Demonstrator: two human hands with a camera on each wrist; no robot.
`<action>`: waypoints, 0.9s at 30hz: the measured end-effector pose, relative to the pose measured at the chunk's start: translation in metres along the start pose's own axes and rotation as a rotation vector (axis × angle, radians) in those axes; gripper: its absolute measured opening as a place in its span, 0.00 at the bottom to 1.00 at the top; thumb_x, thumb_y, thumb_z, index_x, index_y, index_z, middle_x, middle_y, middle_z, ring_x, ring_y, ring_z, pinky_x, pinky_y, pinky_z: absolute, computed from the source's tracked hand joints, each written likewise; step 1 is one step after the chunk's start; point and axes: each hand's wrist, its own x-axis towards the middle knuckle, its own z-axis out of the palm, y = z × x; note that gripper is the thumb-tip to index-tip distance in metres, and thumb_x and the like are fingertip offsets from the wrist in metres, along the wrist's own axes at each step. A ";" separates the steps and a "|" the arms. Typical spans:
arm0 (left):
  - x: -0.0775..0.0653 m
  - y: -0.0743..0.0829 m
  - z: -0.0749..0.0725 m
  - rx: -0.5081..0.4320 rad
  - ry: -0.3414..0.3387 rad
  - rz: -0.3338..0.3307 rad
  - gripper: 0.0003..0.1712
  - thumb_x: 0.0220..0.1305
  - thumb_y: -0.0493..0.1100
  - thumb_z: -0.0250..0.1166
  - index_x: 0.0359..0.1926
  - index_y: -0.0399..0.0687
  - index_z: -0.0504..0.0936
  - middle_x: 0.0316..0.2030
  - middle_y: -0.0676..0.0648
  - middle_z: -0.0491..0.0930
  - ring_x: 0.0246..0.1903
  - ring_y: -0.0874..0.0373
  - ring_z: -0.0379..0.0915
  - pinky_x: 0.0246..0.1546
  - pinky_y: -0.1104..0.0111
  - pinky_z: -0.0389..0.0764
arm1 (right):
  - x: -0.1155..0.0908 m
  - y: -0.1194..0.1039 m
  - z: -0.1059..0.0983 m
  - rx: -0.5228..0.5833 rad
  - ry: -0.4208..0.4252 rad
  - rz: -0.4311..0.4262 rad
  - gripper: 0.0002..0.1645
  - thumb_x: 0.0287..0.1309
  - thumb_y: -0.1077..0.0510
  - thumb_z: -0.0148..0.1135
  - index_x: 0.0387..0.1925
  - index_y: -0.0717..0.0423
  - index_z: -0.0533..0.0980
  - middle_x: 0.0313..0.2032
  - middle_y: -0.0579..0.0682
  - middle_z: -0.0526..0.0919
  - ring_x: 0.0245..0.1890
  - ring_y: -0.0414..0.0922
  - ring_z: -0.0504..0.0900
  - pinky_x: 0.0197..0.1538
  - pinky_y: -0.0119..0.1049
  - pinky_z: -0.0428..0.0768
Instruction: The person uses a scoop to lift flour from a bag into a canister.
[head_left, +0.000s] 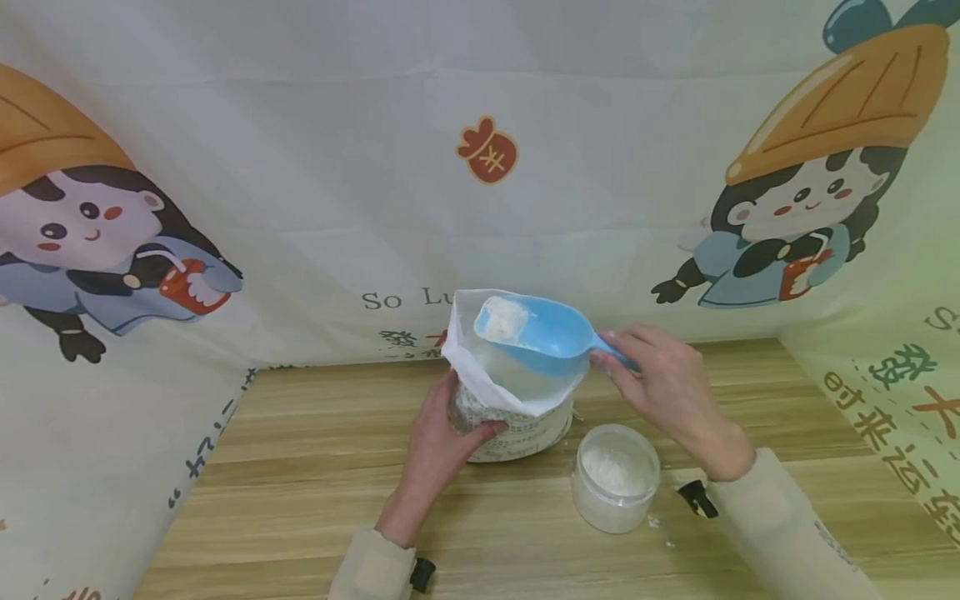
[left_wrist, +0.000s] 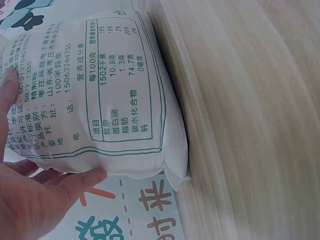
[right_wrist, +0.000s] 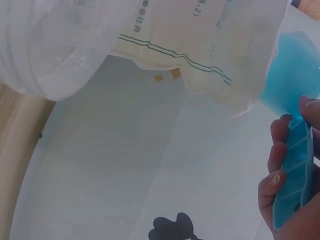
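A white flour bag [head_left: 517, 433] with green print stands on the table, its top folded open. My left hand [head_left: 438, 446] grips the bag's left side, thumb across the front; in the left wrist view the fingers [left_wrist: 82, 182] wrap the bag [left_wrist: 120, 95]. My right hand [head_left: 663, 387] holds a blue scoop [head_left: 558, 329] by its handle, above the bag's mouth. White flour [head_left: 506, 319] lies toward the scoop's front end. In the right wrist view, the fingers curl round the ribbed scoop handle [right_wrist: 295, 170].
A clear round jar [head_left: 617, 479] with white powder inside stands right of the bag, below my right forearm. Small white specks [head_left: 654, 521] lie on the wooden table [head_left: 300, 483] beside it. A printed cloth [head_left: 337, 167] hangs behind and along the sides.
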 end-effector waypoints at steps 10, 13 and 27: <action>-0.001 0.000 -0.001 0.001 -0.002 -0.018 0.59 0.52 0.55 0.82 0.79 0.49 0.60 0.74 0.42 0.65 0.72 0.40 0.63 0.71 0.41 0.64 | 0.000 -0.001 -0.011 -0.005 -0.014 0.023 0.40 0.76 0.33 0.47 0.45 0.65 0.87 0.33 0.57 0.87 0.28 0.50 0.83 0.25 0.43 0.83; -0.001 0.000 0.000 0.005 -0.001 -0.017 0.59 0.52 0.55 0.82 0.79 0.48 0.61 0.74 0.42 0.66 0.72 0.40 0.63 0.71 0.41 0.64 | 0.000 -0.002 -0.015 -0.010 -0.015 0.025 0.41 0.76 0.33 0.47 0.45 0.65 0.87 0.33 0.57 0.87 0.28 0.50 0.84 0.26 0.43 0.84; 0.000 0.000 0.000 -0.007 -0.009 -0.022 0.61 0.51 0.55 0.82 0.80 0.49 0.60 0.75 0.42 0.65 0.72 0.40 0.62 0.71 0.41 0.64 | -0.002 0.005 -0.041 -0.034 0.034 -0.024 0.39 0.77 0.35 0.49 0.42 0.68 0.87 0.32 0.58 0.87 0.27 0.50 0.85 0.25 0.44 0.83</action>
